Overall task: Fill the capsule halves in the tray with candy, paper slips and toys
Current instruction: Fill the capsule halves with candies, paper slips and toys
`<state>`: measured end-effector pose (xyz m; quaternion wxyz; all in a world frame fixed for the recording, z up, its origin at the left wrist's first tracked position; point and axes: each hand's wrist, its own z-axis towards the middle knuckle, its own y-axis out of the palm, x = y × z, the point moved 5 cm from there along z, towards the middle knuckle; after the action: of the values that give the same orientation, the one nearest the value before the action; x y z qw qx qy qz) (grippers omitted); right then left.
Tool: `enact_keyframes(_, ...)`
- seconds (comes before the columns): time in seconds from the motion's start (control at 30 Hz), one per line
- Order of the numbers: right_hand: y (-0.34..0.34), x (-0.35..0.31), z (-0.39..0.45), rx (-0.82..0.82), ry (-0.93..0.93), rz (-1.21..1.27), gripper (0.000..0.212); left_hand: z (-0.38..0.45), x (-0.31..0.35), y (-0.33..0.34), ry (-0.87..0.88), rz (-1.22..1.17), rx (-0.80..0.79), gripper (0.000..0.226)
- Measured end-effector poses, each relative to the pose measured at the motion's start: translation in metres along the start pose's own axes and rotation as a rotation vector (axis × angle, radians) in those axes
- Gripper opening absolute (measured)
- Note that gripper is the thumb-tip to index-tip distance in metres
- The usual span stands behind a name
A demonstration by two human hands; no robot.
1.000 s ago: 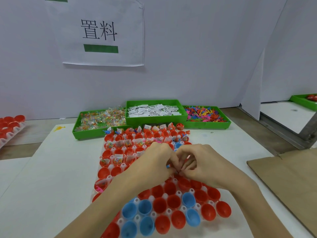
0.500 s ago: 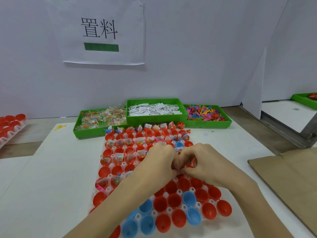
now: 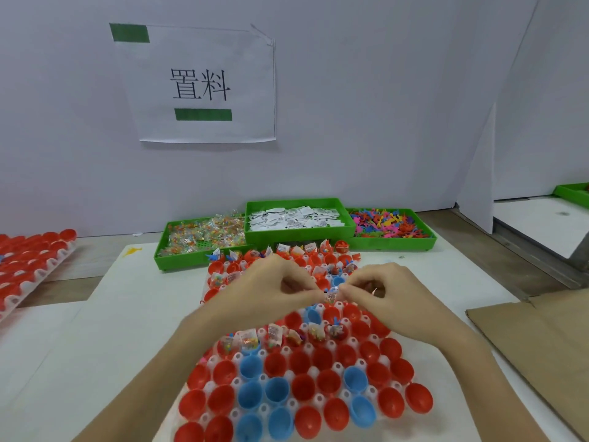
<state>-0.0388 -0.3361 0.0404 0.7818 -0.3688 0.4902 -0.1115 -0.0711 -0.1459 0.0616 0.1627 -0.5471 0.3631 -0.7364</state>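
Note:
A white tray (image 3: 314, 400) holds several red and blue capsule halves (image 3: 277, 390). The far rows and one middle row carry candy packets and paper slips; the near rows are hollow. My left hand (image 3: 271, 291) and my right hand (image 3: 382, 291) meet above the middle of the tray. Together their fingertips pinch a small clear candy packet (image 3: 330, 297). My right hand also has small items tucked in its curled fingers. Three green bins stand behind the tray: candy (image 3: 204, 237), paper slips (image 3: 296, 216), coloured toys (image 3: 387, 223).
Another tray of red capsule halves (image 3: 28, 260) lies at the far left. Flat brown cardboard (image 3: 541, 339) lies at the right. A white wall with a paper sign (image 3: 204, 87) closes the back. A further green bin (image 3: 573, 193) sits at the far right edge.
The view has tilted up, so more of the near tray shows. Both hands moved apart slightly and toward the far rows, still pinching the packet between them.

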Motion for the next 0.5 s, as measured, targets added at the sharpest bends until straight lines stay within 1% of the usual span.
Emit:
enact_keyframes(0.03, -0.001, 0.000, 0.000, 0.023, -0.007, 0.004, 0.022, -0.001, -0.006, -0.012, -0.016, -0.008, 0.057, 0.014)
enact_keyframes(0.1, -0.001, 0.000, 0.001, 0.048, -0.020, 0.005, 0.024, 0.001, -0.029, -0.043, -0.073, 0.027, 0.234, 0.013)
enact_keyframes(0.17, 0.001, 0.000, 0.002, 0.056, -0.022, -0.001, 0.025, 0.006, -0.064, -0.074, -0.168, 0.156, 0.439, 0.011)
enact_keyframes(0.2, 0.002, 0.000, 0.002, 0.054, -0.022, -0.006, 0.025, 0.009, -0.084, -0.087, -0.227, 0.240, 0.504, 0.015)
enact_keyframes(0.23, 0.004, 0.000, 0.003, 0.049, -0.024, -0.015, 0.025, 0.011, -0.104, -0.098, -0.288, 0.312, 0.530, 0.020)
enact_keyframes(0.3, 0.009, 0.001, 0.004, 0.038, -0.024, -0.042, 0.024, 0.014, -0.141, -0.113, -0.380, 0.437, 0.482, 0.029)
enact_keyframes(0.4, 0.014, 0.002, 0.005, 0.025, -0.015, -0.062, 0.025, 0.012, -0.178, -0.123, -0.422, 0.623, 0.281, 0.036)
enact_keyframes(0.47, 0.015, 0.001, 0.006, 0.021, -0.015, -0.053, 0.025, 0.011, -0.192, -0.122, -0.432, 0.629, 0.167, 0.035)
enact_keyframes(0.5, 0.016, 0.001, 0.005, 0.023, -0.017, -0.048, 0.025, 0.011, -0.196, -0.120, -0.429, 0.622, 0.137, 0.033)
